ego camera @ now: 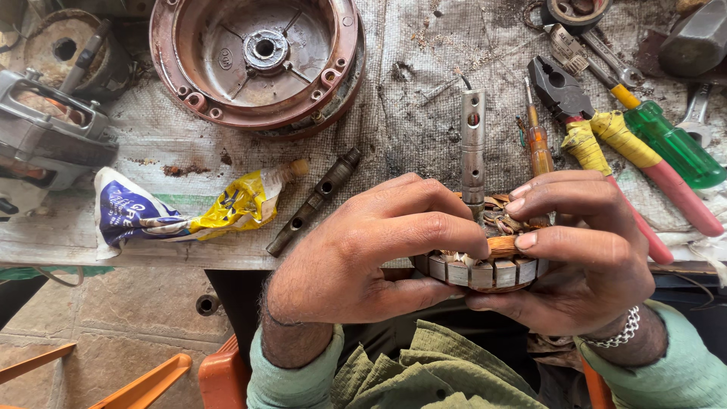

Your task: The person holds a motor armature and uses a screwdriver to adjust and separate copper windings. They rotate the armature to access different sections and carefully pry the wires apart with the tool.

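- Both hands grip a round motor stator [485,269] at the near edge of the surface [409,136]: left hand [363,254] closed over its left side, right hand [583,257] cupping its right, fingertips on the copper windings.
- Its steel shaft [472,148] stands upright.
- Pliers [583,129] and a rusty round housing [257,57] lie beyond.

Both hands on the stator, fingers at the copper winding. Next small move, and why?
Probably press the copper coil further down into its slot. The left hand and right hand both grip the round stator, fingertips pinching that coil at the top edge, where it bulges above the laminations. The shaft stands upright behind, clear of the fingers.
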